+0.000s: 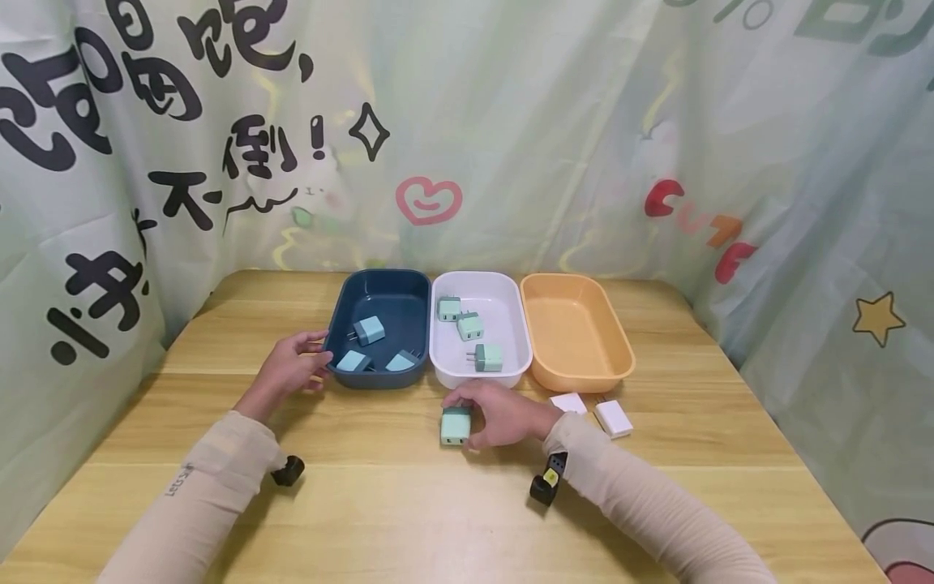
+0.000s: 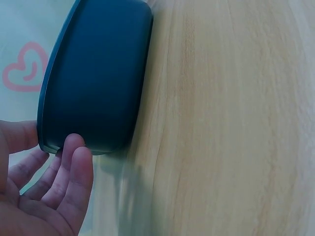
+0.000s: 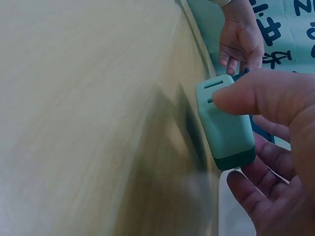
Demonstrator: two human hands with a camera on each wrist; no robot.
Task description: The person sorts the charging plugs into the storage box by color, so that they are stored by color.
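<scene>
My right hand (image 1: 499, 412) pinches a mint-green USB wall charger (image 1: 456, 427) in front of the white tray (image 1: 440, 367). In the right wrist view its thumb lies over the slotted end of the charger (image 3: 226, 123), with fingers at the darker green end. My left hand (image 1: 292, 367) is at the left side of the navy tray (image 1: 341, 308); in the left wrist view, its relaxed fingers touch the tray's rim and outer wall (image 2: 98, 73). Three blue chargers (image 1: 370, 329) lie in the navy tray. Three mint-green chargers (image 1: 488, 357) are in the white one.
An orange tray (image 1: 576, 332) stands right of the white one, all three side by side at the back of the wooden table (image 1: 409, 519). Two white chargers (image 1: 614, 418) lie in front of it, one partly behind the right wrist. A printed curtain (image 1: 525, 146) hangs behind.
</scene>
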